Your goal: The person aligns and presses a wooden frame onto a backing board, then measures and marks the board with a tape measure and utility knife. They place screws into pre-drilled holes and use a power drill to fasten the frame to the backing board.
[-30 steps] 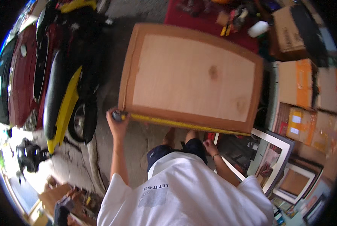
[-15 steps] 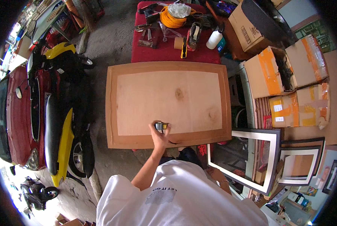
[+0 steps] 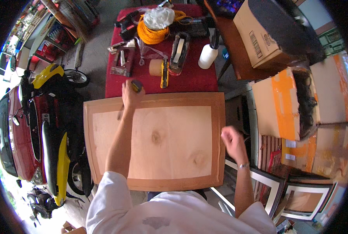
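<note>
My left hand (image 3: 132, 95) is closed round a small dark tape measure (image 3: 136, 85) with yellow on it. It hovers at the far edge of the board, left of the middle, beside the red-covered table. The large wooden board (image 3: 174, 148) has a pale middle and a brown border. My right hand (image 3: 234, 146), a bracelet on its wrist, is by the board's right edge. Its fingers look curled but are smeared by motion, and I cannot make out anything in them.
On the red-clothed table (image 3: 142, 84) are a yellow-handled cutter (image 3: 164, 74), a tape roll (image 3: 155, 67), an orange cord coil (image 3: 152, 33) and a white bottle (image 3: 208, 56). Cardboard boxes (image 3: 277, 105) and picture frames (image 3: 277, 187) stand right; a motorbike (image 3: 63, 167) stands left.
My left hand has carried the tape measure from the board's near edge to its far edge. My right hand has risen from beside my body to the board's right edge. The view has shifted.
</note>
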{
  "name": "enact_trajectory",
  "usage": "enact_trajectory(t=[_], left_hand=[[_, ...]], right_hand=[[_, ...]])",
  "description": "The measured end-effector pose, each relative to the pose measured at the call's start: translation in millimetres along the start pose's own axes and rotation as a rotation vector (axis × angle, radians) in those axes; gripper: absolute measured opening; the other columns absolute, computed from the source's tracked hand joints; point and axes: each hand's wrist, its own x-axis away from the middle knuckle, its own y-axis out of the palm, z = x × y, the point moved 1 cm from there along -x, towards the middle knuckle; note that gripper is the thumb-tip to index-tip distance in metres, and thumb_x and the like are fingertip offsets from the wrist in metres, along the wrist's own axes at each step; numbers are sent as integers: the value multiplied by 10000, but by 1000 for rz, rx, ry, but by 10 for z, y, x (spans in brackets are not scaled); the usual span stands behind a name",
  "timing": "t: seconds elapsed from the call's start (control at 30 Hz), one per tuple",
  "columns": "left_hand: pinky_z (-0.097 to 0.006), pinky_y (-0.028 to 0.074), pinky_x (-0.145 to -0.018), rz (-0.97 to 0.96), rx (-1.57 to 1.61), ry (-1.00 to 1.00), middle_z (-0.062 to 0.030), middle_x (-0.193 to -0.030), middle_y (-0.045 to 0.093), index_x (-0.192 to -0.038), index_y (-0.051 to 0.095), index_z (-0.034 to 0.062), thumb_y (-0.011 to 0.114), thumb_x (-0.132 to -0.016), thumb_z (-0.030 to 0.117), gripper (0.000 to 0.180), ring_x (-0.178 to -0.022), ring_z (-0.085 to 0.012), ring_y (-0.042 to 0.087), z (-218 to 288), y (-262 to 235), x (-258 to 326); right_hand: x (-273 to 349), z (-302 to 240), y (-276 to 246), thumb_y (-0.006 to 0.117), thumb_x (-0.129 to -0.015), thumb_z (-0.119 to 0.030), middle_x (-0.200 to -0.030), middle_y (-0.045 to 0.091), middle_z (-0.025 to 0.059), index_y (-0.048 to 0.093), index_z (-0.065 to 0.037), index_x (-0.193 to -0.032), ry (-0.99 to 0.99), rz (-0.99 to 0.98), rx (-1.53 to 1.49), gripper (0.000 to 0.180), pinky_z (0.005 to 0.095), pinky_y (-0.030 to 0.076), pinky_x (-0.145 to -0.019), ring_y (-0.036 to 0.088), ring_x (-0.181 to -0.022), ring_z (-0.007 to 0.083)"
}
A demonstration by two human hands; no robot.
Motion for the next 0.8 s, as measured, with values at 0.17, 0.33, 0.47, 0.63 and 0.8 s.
enact_trajectory(t=[0.17,0.33,0.47,0.63,0.8], left_hand=[[-501,420,-946,-146,-146,90,-214,-1126,523,-1273,460,109,825,-669,298,731,-1101,-401,495,-237,620,-449],[-493,409,-977,-403,-101,92,-192,-1168,505,-1294,447,107,862,-642,333,805,-1125,-403,473,-116,500,-743],[-468,385,-1010,-509,-62,140,-190,-1167,472,-1293,411,60,903,-618,235,853,-1151,-397,456,56,546,-853],[-456,388,-1015,-516,-27,81,-185,-1174,466,-1289,413,47,914,-596,255,880,-1150,-388,461,-77,449,-800],[-454,391,-1016,-519,-11,49,-170,-1179,466,-1293,417,52,916,-599,247,877,-1155,-378,464,-35,419,-789]], right_hand=[[-1860,570,-278,526,-1022,-226,-819,644,21,610,-50,-1075,-126,320,-358,202,251,490,-702,583,-726,82],[-3600,591,-422,584,-975,-211,-891,700,79,658,-13,-1011,-290,400,-55,214,307,512,-750,650,-779,191],[-4914,918,-368,618,-924,-169,-986,712,121,679,-32,-1048,-748,231,98,195,320,506,-835,682,-921,263],[-5564,511,66,686,-881,-302,-1023,659,243,711,-34,-986,-516,137,616,289,442,536,-792,649,-964,393],[-5571,387,296,756,-810,-361,-867,671,269,723,-13,-817,-327,286,825,350,483,546,-722,661,-866,423]])
